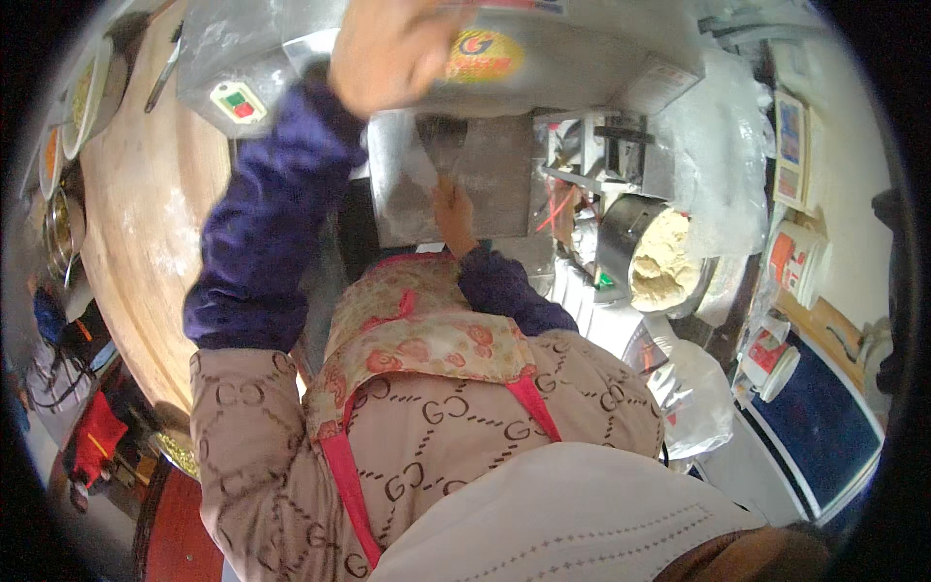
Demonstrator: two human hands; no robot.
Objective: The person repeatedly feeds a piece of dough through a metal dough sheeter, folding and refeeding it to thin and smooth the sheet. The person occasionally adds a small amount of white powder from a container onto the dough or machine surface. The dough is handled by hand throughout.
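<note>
My left hand (389, 58), blurred, is raised in front of a stainless-steel machine (582, 62) at the top; its fingers are hard to make out, so whether it holds anything cannot be told. Lower down, my right hand (454, 211) grips the handle of a scraper (444, 138) with a broad, dark blade. That blade lies over a flat metal tray or panel (502, 189) below the machine's body. A switch with green and red buttons (237, 103) sits on the machine's left part.
At left is a floury wooden worktop (156, 211) with a knife (164, 73) and several bowls along its edge. A metal pot (618, 233) of pale flour or meal stands right, near clear plastic sheeting (727, 160) and white tubs (800, 265). People are partly visible far left.
</note>
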